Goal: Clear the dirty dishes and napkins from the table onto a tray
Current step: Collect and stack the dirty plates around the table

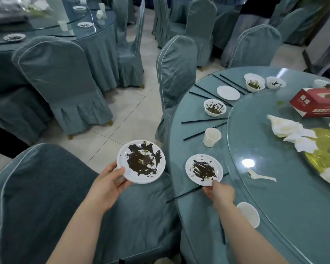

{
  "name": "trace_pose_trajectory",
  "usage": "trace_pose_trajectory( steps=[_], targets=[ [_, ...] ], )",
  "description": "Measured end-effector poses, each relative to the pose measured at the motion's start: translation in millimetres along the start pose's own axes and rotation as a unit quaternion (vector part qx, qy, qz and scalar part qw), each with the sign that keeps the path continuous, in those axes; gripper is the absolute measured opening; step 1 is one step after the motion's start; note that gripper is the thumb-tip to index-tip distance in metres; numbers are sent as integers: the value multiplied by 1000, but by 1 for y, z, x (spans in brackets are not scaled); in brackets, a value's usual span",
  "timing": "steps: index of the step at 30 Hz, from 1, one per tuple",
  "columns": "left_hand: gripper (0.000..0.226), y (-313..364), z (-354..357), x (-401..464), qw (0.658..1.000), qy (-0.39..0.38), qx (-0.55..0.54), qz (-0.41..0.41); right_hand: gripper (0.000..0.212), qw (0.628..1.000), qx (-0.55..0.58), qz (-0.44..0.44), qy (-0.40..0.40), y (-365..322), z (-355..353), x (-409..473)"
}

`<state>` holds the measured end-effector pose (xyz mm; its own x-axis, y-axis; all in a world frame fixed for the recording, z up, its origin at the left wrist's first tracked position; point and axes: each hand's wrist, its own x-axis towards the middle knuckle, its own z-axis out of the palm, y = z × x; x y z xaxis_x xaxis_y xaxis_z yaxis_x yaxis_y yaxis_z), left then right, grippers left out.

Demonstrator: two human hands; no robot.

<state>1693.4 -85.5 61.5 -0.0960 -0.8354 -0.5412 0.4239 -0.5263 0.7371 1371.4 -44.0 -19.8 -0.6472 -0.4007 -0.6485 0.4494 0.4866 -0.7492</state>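
My right hand hides its own fingertips — it pinches the near rim of a sauce-smeared plate on the counter. Left hand grips another dirty plate over a chair. Chopsticks run under the counter plate; cup, napkins lie beyond.

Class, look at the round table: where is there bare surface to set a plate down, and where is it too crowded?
Free: the near part of the glass turntable, bordered by the white spoon and the near cup. Also the outer ring between the paper cup and the dirty plate. Crowded: the far rim with bowls and chopsticks, and around the napkins.
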Motion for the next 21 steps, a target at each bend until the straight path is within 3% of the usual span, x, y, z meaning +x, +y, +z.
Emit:
trace_pose_trajectory(
  steps=[5,9,15,21],
  targets=[
    [33,1,-17,-4,1000,13,-12,7,1,996,16,-30,-79,-9,17,-19],
    [33,9,-34,-14,999,24,-28,20,6,981,-24,-103,-164,-22,46,-53],
    [35,39,-71,-43,997,16,-14,71,9,951,-61,-170,-252,-33,99,-136],
    [36,78,-132,-82,993,-19,1,113,14,917,-113,-227,-309,0,157,-239]
  ],
)
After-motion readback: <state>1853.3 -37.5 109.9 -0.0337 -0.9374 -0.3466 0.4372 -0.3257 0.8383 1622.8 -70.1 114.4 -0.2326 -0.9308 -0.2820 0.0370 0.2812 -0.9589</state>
